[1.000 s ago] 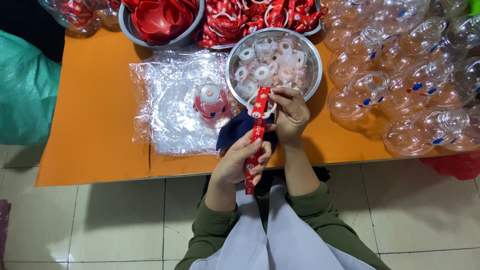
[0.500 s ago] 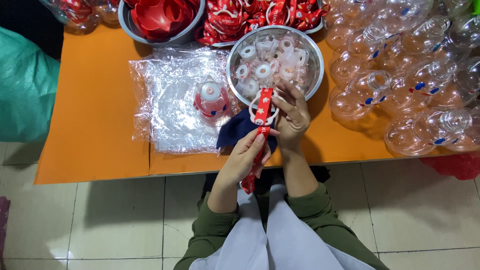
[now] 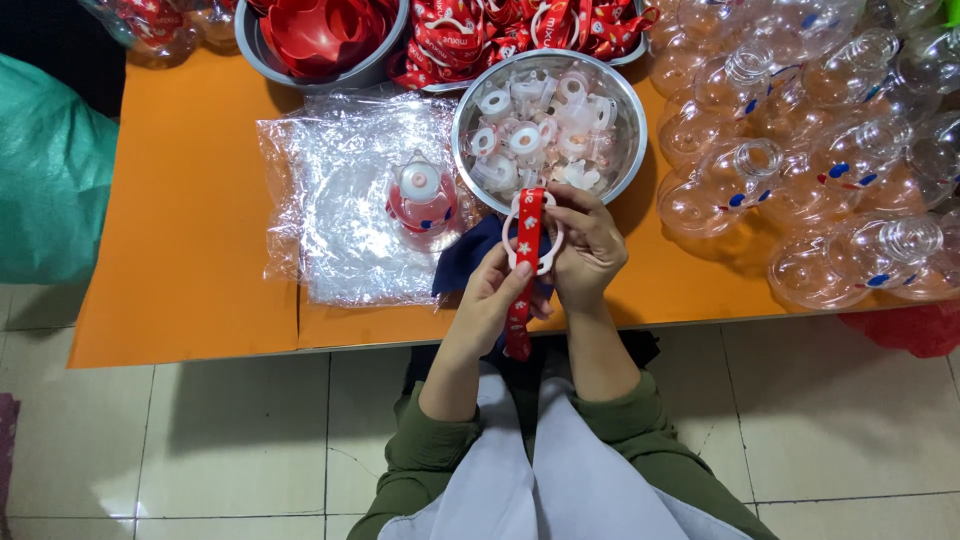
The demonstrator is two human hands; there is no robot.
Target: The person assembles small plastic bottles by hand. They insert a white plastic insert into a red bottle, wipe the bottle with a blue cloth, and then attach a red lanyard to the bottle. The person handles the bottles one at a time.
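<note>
A red ribbon strap with white marks runs through a white plastic ring. My left hand pinches the strap below the ring. My right hand grips the ring and the strap's upper end, just in front of a steel bowl full of several white plastic caps and rings. A dark blue cloth lies under my hands on the orange table.
A small bottle with red contents stands on clear plastic bags. Several clear round bottles crowd the right side. A bowl of red parts and a heap of red straps sit at the back. A green sack is at left.
Both hands have shifted slightly left and the white ring now sits lower on the strap, held flat between my fingers. The strap's tail still hangs over the table edge.
</note>
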